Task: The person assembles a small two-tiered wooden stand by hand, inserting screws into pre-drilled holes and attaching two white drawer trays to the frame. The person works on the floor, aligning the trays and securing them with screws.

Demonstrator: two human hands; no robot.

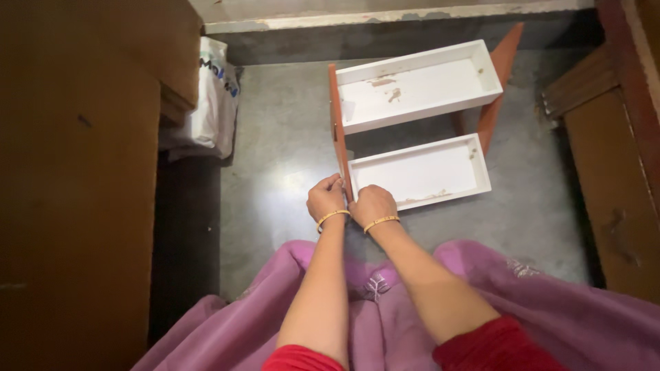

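Observation:
A small shelf unit lies on the grey floor (282, 158): two white trays, the upper one (419, 86) and the lower one (419, 172), joined by orange side boards (337, 130). My left hand (325, 199) grips the near end of the left orange board from its left side. My right hand (372, 205) closes on the same end from the right, by the lower tray's corner. Both wrists wear gold bangles. The other orange board (498, 82) sticks up behind the trays.
A brown wooden panel (75, 172) stands at the left, with a white plastic bag (214, 96) behind it. More wooden boards (608, 158) lean at the right. Purple cloth (481, 302) covers my lap at the bottom.

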